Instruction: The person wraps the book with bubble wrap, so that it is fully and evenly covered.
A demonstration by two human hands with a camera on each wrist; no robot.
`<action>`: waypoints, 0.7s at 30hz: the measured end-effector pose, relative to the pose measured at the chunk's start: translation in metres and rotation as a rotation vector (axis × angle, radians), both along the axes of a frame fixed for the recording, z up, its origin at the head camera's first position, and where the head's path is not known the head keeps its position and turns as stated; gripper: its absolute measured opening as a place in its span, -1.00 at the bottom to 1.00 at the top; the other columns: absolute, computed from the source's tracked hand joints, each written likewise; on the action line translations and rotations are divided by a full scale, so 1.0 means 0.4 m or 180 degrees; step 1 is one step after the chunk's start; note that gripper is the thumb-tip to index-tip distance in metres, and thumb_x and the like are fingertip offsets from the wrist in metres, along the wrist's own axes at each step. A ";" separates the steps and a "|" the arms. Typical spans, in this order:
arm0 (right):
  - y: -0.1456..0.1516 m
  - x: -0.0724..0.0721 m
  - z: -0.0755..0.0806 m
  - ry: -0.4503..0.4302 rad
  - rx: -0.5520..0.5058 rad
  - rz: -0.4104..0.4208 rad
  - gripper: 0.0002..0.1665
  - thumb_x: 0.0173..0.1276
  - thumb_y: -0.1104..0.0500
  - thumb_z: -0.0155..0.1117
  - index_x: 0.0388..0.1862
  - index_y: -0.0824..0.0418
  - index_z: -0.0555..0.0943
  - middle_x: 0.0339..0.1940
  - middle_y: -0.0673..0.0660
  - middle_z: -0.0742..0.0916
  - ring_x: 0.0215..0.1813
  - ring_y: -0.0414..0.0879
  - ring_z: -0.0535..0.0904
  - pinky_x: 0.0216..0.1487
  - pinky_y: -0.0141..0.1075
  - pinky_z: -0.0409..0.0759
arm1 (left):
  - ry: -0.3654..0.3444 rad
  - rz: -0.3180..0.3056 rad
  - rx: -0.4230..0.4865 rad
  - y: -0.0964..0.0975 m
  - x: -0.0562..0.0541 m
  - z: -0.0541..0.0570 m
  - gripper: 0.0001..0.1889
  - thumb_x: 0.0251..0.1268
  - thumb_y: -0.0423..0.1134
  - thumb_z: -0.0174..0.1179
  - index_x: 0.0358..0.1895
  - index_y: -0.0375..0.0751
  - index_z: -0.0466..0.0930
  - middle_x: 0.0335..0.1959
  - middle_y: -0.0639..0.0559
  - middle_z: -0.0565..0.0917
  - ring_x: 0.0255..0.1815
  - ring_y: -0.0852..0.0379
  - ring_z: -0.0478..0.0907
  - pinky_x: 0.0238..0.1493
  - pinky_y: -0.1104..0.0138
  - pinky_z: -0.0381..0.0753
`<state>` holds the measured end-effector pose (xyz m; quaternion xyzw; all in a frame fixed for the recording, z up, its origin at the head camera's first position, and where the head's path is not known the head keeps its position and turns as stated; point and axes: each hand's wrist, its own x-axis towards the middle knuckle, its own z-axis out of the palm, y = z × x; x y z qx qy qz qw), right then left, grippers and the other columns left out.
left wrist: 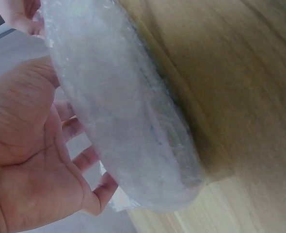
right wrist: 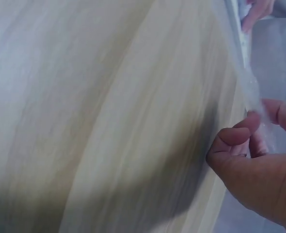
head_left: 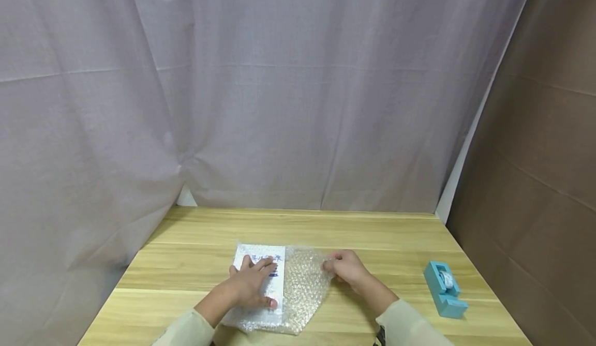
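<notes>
Bubble wrap (head_left: 302,284), clear: one sheet, near the front of the table, a little left of its middle. It shows beyond the upper-left and lower edges of the white piece and spreads out to the right of it.

White piece (head_left: 277,288), rectangular, blue handwriting on its upper face: lies flat at the left part of the wrap, partly hidden by a hand. Whether book or box, cannot tell.

Left hand (head_left: 249,286): palm down over the white piece, fingers and thumb spread, fingertips resting on it. The left wrist view shows the wrap's glossy, rounded edge along the fingers.

Right hand (head_left: 349,269): thumb and fingers pinch the right edge of the wrap, upper part.

Sleeves, pale: left (head_left: 186,330), right (head_left: 414,325), both ending above the wrist.

Dispenser (head_left: 436,286), blue: at the right side of the table, well apart from the right hand. Holds a tape roll (head_left: 447,280), whitish.

Table (head_left: 372,237): light wood grain, yellowish.

Curtain (head_left: 261,103), grey: hangs behind and to the left, creased.

Panel (head_left: 535,129), brown: stands along the right side.
</notes>
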<state>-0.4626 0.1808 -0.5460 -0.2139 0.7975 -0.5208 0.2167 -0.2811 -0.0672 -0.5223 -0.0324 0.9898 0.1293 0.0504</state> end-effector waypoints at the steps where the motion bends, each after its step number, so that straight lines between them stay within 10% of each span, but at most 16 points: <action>1: -0.001 0.000 0.001 -0.0038 -0.0029 0.0027 -0.86 0.39 0.23 0.40 -0.19 0.31 0.71 -0.41 0.02 0.66 -0.30 -0.10 0.53 -0.26 -0.30 0.57 | -0.0006 0.0000 0.0001 0.000 0.000 0.000 0.11 0.08 0.29 0.58 0.71 0.02 0.34 0.80 0.05 0.28 0.40 -0.14 0.31 0.25 -0.29 0.51; 21: -0.049 0.033 0.063 -0.0990 -0.0872 0.0506 -0.73 0.67 0.26 0.13 0.17 0.44 0.49 -0.02 0.28 0.79 -0.10 0.05 0.87 0.00 -0.02 0.92 | 0.0000 -0.0024 -0.0059 -0.001 -0.002 -0.002 0.09 0.10 0.30 0.57 0.71 0.03 0.34 0.79 0.05 0.29 0.42 -0.17 0.32 0.18 -0.19 0.51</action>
